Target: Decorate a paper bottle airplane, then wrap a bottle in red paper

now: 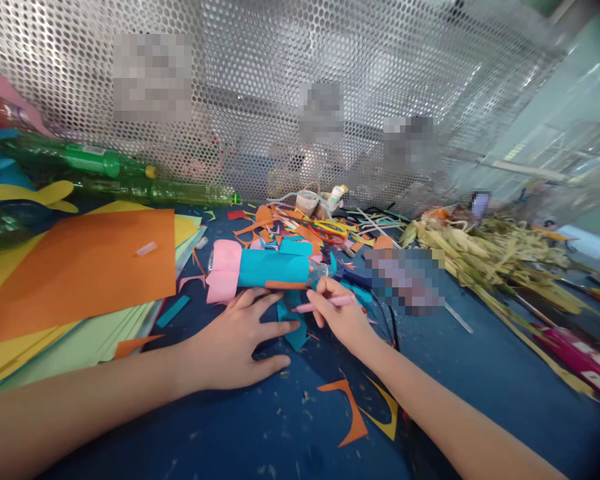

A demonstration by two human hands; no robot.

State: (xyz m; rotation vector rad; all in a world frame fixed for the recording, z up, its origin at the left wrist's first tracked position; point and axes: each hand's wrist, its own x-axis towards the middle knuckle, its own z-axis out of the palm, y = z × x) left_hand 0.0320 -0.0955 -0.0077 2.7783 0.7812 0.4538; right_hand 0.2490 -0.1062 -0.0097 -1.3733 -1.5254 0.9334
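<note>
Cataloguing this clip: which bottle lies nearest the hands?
The blue-wrapped bottle with pink paper at one end, just beyond the left hand; the green bottles lie farther off.

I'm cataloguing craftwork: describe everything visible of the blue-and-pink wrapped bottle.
The bottle lies on its side, neck to the right, beyond the left hand; contact is unclear. It looks like clear plastic, bare at the neck. A blue, paper-like sleeve covers its middle, a pink wrap the other end; an orange strip shows along the near side.
</note>
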